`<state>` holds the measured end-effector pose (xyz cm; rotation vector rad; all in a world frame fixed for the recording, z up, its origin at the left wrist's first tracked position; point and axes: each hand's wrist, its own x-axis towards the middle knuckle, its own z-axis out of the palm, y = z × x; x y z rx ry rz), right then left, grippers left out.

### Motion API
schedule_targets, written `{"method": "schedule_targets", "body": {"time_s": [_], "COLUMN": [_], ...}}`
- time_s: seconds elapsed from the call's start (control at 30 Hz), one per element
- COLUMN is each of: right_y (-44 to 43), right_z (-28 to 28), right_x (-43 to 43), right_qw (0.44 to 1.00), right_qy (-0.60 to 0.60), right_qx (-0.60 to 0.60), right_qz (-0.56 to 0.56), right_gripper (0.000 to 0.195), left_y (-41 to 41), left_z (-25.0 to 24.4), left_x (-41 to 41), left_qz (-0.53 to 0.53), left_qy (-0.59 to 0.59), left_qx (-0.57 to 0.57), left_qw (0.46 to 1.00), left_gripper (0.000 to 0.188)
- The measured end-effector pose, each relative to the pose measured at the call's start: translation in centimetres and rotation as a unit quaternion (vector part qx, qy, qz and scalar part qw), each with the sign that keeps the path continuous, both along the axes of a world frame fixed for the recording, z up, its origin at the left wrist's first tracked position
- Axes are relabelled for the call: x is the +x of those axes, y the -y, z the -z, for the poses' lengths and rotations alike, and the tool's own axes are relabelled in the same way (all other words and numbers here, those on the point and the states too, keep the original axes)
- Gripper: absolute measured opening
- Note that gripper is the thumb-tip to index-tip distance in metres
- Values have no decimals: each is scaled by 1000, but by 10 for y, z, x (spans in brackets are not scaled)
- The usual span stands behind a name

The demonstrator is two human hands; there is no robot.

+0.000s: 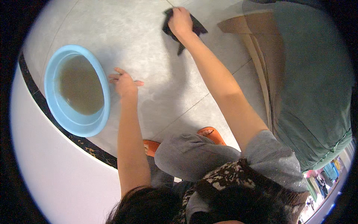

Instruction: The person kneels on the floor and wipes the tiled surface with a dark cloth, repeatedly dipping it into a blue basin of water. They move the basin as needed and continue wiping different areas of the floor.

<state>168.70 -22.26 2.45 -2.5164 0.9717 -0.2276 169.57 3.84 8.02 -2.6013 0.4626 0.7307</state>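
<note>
A dark cloth (200, 27) lies bunched on the grey tiled floor (145, 36), gripped under the curled fingers of my right hand (181, 22). My left hand (125, 83) is empty, its fingers spread, just right of a light blue plastic basin (105, 92). Whether it rests on the floor or hovers over it, I cannot tell. Murky brownish water (81, 84) fills part of the basin.
A white wall with a black marbled skirting strip (75, 141) runs along the left. A green-covered piece of furniture with a brown base (263, 30) stands at the right. Below are my knees and orange slippers (214, 135). Hanging clothes show at the lower right.
</note>
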Motion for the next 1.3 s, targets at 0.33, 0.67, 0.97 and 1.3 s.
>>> {"method": "schedule_targets", "body": {"time_s": [0.33, 0.67, 0.97, 1.3], "right_y": [-8, -24, -2, 47], "right_z": [-13, -13, 7, 31], "right_x": [-108, -113, -5, -270], "right_qw": [999, 998, 997, 982], "right_qy": [-29, -33, 47, -127], "right_qx": [33, 30, -62, -134], "right_qz": [-10, 34, -29, 46], "right_gripper": [35, 36, 27, 58], "left_y": [-12, -12, -12, -16], "left_z": [22, 20, 17, 22], "left_x": [1, 0, -1, 0], "left_qz": [22, 34, 40, 39], "left_qy": [27, 42, 57, 56], "left_qx": [-28, -11, -47, -33], "left_qw": [999, 998, 996, 997], "left_gripper": [132, 134, 134, 135]}}
